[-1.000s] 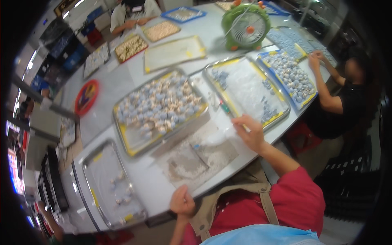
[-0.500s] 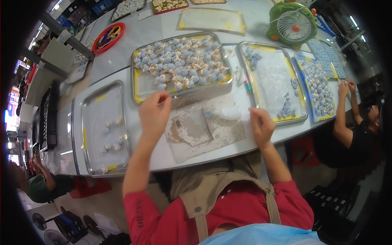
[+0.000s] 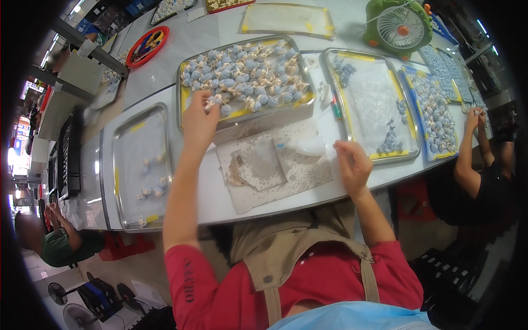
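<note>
My left hand [image 3: 199, 119] reaches over the near rim of a metal tray [image 3: 190, 108] heaped with small blue and beige pieces [image 3: 247, 74]; its fingers pinch one small piece [image 3: 210, 105] at the tray's front left corner. My right hand [image 3: 353, 164] rests on the white table, fingers curled, just right of a stained brown paper sheet [image 3: 264, 168]. A clear plastic scrap [image 3: 308, 145] lies beside it. Whether the right hand holds anything cannot be told.
A tray [image 3: 126, 181] with a few pieces lies at the left, a tray [image 3: 410, 132] with pale film and blue pieces at the right. A green fan [image 3: 397, 25] stands at the back. Another person [image 3: 478, 176] works at the right, and one [image 3: 60, 242] sits lower left.
My left hand has moved from the table's near edge forward onto the heaped tray and closed on a piece. My right hand has drawn back from the right tray toward the table's edge.
</note>
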Demonstrator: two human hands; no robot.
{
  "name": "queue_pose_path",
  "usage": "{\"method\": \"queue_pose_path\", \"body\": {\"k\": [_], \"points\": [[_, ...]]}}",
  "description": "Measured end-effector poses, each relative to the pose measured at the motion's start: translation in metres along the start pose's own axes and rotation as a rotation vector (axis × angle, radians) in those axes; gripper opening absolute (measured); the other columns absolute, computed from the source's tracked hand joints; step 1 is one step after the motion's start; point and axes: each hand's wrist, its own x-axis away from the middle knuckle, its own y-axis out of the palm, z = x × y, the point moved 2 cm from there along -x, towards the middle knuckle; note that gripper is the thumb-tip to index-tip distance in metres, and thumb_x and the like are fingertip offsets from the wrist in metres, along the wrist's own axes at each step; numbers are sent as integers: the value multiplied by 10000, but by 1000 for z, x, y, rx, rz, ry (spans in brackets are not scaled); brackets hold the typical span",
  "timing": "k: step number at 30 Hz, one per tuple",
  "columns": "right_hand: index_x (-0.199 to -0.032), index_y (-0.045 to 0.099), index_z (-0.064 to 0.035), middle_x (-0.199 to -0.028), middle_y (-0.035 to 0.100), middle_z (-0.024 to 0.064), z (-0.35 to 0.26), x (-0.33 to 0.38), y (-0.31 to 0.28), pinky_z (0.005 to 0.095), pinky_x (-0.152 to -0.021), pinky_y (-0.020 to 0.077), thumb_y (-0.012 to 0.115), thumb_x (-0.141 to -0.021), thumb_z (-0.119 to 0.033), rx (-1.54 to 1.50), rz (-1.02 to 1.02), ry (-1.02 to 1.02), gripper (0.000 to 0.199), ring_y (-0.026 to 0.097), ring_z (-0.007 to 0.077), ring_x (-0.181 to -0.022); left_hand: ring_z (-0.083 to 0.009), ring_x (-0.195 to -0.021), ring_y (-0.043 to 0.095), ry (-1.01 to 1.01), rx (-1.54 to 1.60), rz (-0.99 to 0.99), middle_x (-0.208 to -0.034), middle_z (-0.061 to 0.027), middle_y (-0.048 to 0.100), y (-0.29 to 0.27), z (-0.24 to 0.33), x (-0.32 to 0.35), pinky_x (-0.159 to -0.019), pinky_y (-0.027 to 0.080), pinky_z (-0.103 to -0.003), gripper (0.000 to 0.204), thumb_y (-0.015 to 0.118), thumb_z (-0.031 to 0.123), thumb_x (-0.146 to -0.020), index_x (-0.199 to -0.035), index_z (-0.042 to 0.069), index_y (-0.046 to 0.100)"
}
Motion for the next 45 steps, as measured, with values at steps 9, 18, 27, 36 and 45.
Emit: {"method": "queue_pose_path", "body": {"k": [9,18,27,36,45], "points": [[-1073,562,-24,-993,592,156,1,-15,25,354,-772,437,624,-790,-121,140,-273,124,305,548,299,-898,-144,-864,604,-481,1146,-397,-1041,-124,611,-5,45,124,-717,479,-234,283,565,80,-856,-1127,38,496],[-1036,572,-26,-899,586,129,-12,-1,28,315,-688,451,680,-732,-144,139,-494,173,344,554,261,-798,-223,-927,600,-926,1598,-584,-1022,-114,584,24,65,202,-686,515,-258,310,481,205,-926,-1199,66,430],[-1037,518,-4,-909,571,41,-29,33,6,219,-673,437,649,-799,-90,-490,-316,643,285,526,81,-790,-155,-920,583,-776,1460,-485,-1154,-111,529,25,68,205,-721,486,-203,364,538,23,-871,-1226,18,456],[-988,529,8,-840,586,58,-60,40,-25,222,-600,446,717,-726,-63,-342,-336,301,330,547,87,-697,-137,-919,574,-653,1213,-377,-1093,-108,543,27,74,217,-789,473,-237,368,571,-28,-837,-1189,-23,462],[-908,535,0,-757,557,86,-78,34,-22,247,-546,407,733,-711,-194,-158,-390,52,340,507,149,-609,-117,-846,574,-569,1144,-352,-1006,-77,554,27,73,221,-726,487,-230,374,603,-38,-804,-1161,-19,492]]}}
